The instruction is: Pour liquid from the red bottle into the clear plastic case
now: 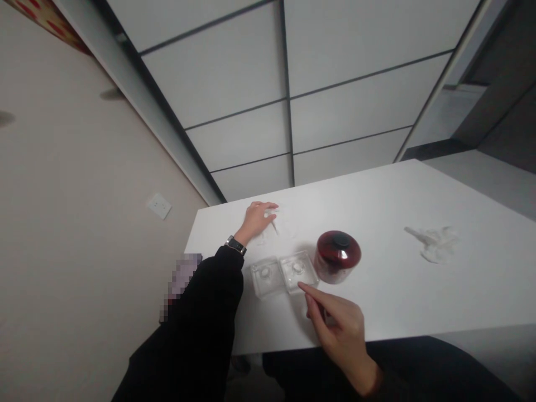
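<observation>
My left hand (257, 219) rests low over the far left part of the white table (389, 296), its thumb and fingers apart. Beside its fingertips lie small pale, thin pieces (274, 226), too blurred to name. Closer to me stands a clear square case made of two shallow halves side by side, the left half (274, 287) and the right half (310, 273), each with a round shape inside. My right hand (341, 326) hovers at the near edge of the right half, index finger stretched out and thumb apart. Nothing shows between those fingers; the other fingers curl under.
A dark red, glossy container with a black knob (340, 241) stands just right of the clear case. Crumpled white tissue (439, 245) lies further right. White panelled doors (247, 134) rise behind the table, and a wall with a socket (159, 206) is at left.
</observation>
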A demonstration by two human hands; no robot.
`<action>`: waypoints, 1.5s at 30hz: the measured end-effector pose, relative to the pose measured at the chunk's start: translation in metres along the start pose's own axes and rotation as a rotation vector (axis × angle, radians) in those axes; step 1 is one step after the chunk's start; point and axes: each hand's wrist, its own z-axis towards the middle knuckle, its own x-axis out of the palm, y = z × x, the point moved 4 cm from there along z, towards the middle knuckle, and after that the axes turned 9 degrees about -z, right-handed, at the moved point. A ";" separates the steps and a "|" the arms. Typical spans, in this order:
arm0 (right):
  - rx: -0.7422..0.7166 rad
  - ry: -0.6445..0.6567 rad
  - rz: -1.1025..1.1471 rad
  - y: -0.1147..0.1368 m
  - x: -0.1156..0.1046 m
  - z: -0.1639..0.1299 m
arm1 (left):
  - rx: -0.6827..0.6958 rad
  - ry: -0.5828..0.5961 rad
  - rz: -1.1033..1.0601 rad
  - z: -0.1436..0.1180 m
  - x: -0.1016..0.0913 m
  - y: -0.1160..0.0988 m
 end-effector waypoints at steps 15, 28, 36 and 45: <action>0.338 -0.322 -0.024 -0.062 -0.025 0.020 | 0.094 0.299 0.312 -0.156 0.004 -0.113; 0.395 -0.141 0.091 -0.070 -0.001 0.018 | 0.159 0.281 0.236 -0.158 0.003 -0.103; 0.360 -0.148 0.076 -0.069 -0.003 0.020 | 0.363 0.272 0.027 -0.130 0.003 -0.173; 0.364 -0.164 0.109 -0.072 -0.011 0.026 | 0.302 0.273 -0.003 -0.082 0.019 -0.204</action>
